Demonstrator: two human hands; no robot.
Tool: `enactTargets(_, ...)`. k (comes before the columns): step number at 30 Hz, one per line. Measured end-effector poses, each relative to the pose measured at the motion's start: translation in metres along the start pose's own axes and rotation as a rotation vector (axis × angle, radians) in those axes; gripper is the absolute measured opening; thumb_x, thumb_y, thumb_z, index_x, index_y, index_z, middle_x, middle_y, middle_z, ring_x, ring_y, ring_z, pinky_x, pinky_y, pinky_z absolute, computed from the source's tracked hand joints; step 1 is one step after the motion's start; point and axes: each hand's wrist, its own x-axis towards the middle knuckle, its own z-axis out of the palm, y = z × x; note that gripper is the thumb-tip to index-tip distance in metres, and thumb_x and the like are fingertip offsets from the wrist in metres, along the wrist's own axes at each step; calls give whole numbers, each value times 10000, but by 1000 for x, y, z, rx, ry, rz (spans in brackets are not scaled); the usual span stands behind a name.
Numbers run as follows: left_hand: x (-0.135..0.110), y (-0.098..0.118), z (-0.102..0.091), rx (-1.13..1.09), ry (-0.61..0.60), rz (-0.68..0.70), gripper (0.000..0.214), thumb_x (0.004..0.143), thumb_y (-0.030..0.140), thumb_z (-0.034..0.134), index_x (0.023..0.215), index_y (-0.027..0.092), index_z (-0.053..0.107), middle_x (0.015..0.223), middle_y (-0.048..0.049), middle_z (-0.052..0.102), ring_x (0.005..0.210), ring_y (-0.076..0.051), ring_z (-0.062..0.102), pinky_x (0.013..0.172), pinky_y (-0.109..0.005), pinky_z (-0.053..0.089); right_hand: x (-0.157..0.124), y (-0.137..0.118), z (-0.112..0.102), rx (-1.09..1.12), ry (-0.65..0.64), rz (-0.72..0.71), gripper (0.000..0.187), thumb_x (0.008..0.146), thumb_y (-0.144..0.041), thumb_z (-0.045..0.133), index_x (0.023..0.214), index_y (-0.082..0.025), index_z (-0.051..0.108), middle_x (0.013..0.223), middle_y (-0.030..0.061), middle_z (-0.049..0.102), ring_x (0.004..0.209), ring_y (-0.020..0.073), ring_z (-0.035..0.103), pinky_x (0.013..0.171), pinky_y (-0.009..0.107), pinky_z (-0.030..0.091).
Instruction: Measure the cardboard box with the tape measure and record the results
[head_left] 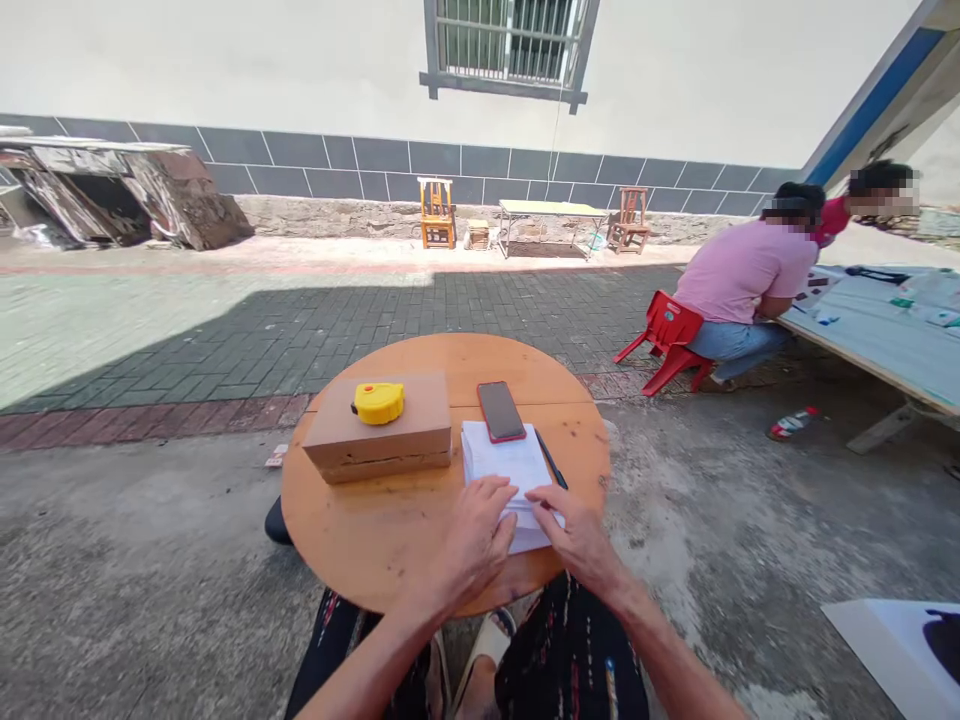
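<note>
A stack of white paper (pixel 501 464) lies on the near right part of a round wooden table (pixel 375 525). My left hand (pixel 475 538) rests flat on the paper's near edge, fingers stretched out. My right hand (pixel 576 530) lies beside it on the paper's near right corner, fingers bent and pressing down. A phone in a red case (pixel 500 410) sits on the far end of the paper. A black pen (pixel 551 459) lies along the paper's right side. To the left is a brown cardboard box (pixel 379 440) with a yellow tape measure (pixel 379 402) on top.
Two people (pixel 742 290) sit at a long low table (pixel 885 335) at the right, one on a red plastic stool (pixel 667 335). A bottle (pixel 793 424) lies on the ground. Wooden chairs and a folding table (pixel 551 210) stand by the far wall.
</note>
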Motion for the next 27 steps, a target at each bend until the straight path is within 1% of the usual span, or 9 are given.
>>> enactTargets(3, -1, -5, 25, 119, -88, -36, 285, 876, 168, 565, 1150, 171, 644, 1218, -95, 652, 1151, -256, 550, 1018, -439, 447, 15, 24, -21, -155, 102, 150, 320, 935, -304, 416, 1059, -190, 688, 1024, 74, 751, 878, 204, 689, 800, 292, 514)
enactTargets(6, -7, -7, 33, 166, -108, -49, 188, 895, 201, 562, 1052, 186, 664, 1108, -73, 675, 1069, -254, 563, 957, -437, 465, 33, 41, -34, -277, 104, 214, 317, 934, -287, 410, 1022, -195, 699, 1007, 66, 754, 867, 200, 688, 773, 275, 484)
enactTargets(9, -11, -7, 32, 233, -121, -34, 140, 906, 194, 544, 983, 190, 660, 1099, -65, 660, 1058, -248, 549, 943, -428, 459, 47, 47, -32, -370, 78, 264, 280, 918, -279, 449, 953, -189, 712, 974, 85, 754, 840, 216, 692, 727, 279, 450)
enactTargets(15, -13, -10, 39, 309, -97, -1, 106, 912, 171, 525, 893, 189, 627, 1079, -60, 636, 1037, -236, 533, 937, -415, 463, 62, 44, -13, -539, 41, 358, 251, 894, -240, 491, 924, -120, 710, 919, 195, 732, 851, 301, 697, 701, 328, 428)
enactTargets(17, -13, -11, 43, 316, -79, 2, 130, 922, 157, 504, 868, 184, 619, 1054, -64, 631, 1022, -231, 531, 927, -402, 469, 62, 44, -14, -554, 39, 372, 275, 890, -192, 470, 993, -96, 706, 910, 215, 728, 848, 313, 699, 708, 345, 437)
enactTargets(19, -13, -12, 46, 314, -71, -4, 159, 930, 141, 484, 843, 181, 611, 1025, -65, 629, 1000, -223, 532, 905, -381, 479, 57, 46, -22, -554, 40, 369, 355, 888, -168, 452, 1169, -93, 657, 920, 200, 732, 837, 300, 700, 716, 350, 449)
enactTargets(22, -12, -10, 49, 314, -67, -7, 165, 927, 112, 472, 871, 185, 609, 1021, -58, 630, 987, -215, 538, 878, -361, 489, 41, 54, -39, -357, 65, 331, 426, 926, -216, 386, 1296, -164, 589, 924, 113, 733, 796, 237, 685, 684, 316, 475)
enactTargets(24, -10, -7, 50, 317, -68, -3, 174, 918, 89, 469, 932, 191, 609, 1059, -57, 629, 999, -216, 538, 880, -365, 490, 26, 59, -50, 5, 104, 332, 398, 934, -315, 390, 1212, -171, 636, 831, 68, 701, 718, 206, 650, 604, 291, 483)
enactTargets(27, -6, 0, 52, 327, -82, 17, 205, 903, 71, 472, 998, 200, 599, 1135, -56, 622, 1022, -225, 533, 899, -382, 486, 5, 59, -63, 556, 131, 313, 385, 875, -386, 507, 1144, -148, 647, 754, 39, 644, 654, 182, 601, 559, 287, 496)
